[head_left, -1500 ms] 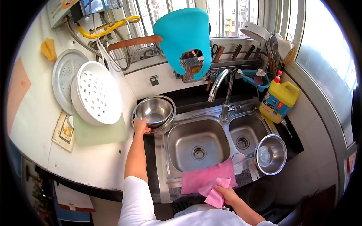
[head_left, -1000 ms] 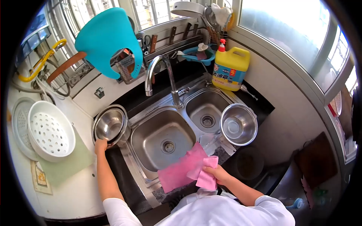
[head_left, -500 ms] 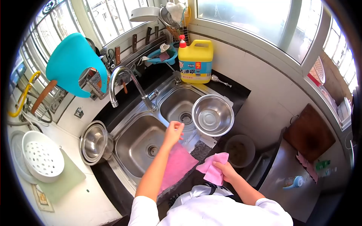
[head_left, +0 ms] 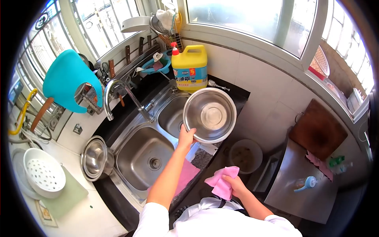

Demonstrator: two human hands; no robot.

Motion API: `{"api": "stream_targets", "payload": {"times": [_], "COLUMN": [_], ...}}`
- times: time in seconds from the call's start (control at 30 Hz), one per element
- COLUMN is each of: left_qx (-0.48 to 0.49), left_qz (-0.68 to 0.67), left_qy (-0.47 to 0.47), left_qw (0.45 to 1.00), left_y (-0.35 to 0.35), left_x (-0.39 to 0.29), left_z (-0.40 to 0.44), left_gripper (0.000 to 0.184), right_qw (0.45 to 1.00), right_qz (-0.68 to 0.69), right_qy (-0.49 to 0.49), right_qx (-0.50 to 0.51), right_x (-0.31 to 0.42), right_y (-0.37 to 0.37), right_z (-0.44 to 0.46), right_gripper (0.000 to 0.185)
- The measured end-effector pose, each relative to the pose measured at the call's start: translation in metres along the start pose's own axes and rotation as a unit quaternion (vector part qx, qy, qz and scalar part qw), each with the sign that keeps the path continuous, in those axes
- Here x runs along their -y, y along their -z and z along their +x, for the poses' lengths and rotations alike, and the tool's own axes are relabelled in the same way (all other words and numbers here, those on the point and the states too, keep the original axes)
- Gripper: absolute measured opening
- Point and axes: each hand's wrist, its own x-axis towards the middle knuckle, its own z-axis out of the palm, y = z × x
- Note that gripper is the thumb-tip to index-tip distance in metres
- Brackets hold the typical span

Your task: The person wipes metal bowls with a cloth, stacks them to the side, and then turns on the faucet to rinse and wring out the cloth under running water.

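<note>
Head view, metal bowl (head_left: 210, 115) gripped by left hand (head_left: 186, 138) at the rim, pink cloth (head_left: 221, 183) held bunched in right hand (head_left: 235, 186).

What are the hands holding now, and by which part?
Left hand: steel bowl, by its near-left rim. Right hand: bunched pink cloth, by its right side.

sm. sink (head_left: 169, 117) pt. hid: bowl (head_left: 197, 102) | flat cloth (head_left: 186, 175) pt. hid: L arm (head_left: 164, 179)
</note>
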Motion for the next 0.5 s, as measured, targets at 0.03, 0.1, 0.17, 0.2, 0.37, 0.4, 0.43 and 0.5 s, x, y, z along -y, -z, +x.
{"api": "stream_targets", "payload": {"times": [0.03,0.1,0.17,0.2,0.37,0.4,0.43,0.5], "left_qx": [0.03,0.058,0.037,0.021,0.157,0.143,0.09,0.028], "left_qz": [-0.096,-0.276,-0.398,-0.402,-0.613,-0.62,-0.627,-0.639], "left_qy": [0.026,0.058,0.078,0.068,0.104,0.089,0.095,0.09], "left_qw": [0.995,0.958,0.913,0.913,0.767,0.766,0.768,0.764], "left_y": [0.014,0.038,0.065,0.082,0.132,0.136,0.138,0.142], "left_x": [0.0,-0.005,0.016,0.034,0.067,0.07,0.073,0.077], "left_z": [-0.007,-0.029,-0.051,-0.06,-0.117,-0.125,-0.133,-0.149], "left_gripper": [0.037,0.035,0.031,0.031,0.018,0.018,0.017,0.016], "right_qw": [1.0,1.0,0.999,0.997,0.953,0.93,0.909,0.772], "right_qz": [-0.007,-0.013,-0.017,-0.021,-0.183,-0.221,-0.244,-0.359], "right_qy": [0.003,0.009,0.027,0.065,0.204,0.241,0.257,0.446], "right_qx": [0.002,0.01,0.02,0.028,0.132,0.165,0.218,0.277], "right_x": [0.001,0.007,0.014,0.015,0.045,0.054,0.055,0.055], "right_y": [-0.002,-0.008,-0.018,-0.024,-0.086,-0.106,-0.121,-0.161], "right_z": [0.004,0.009,0.016,0.022,0.035,0.029,0.027,0.021], "right_gripper": [0.032,0.032,0.033,0.034,0.031,0.03,0.029,0.038]}}
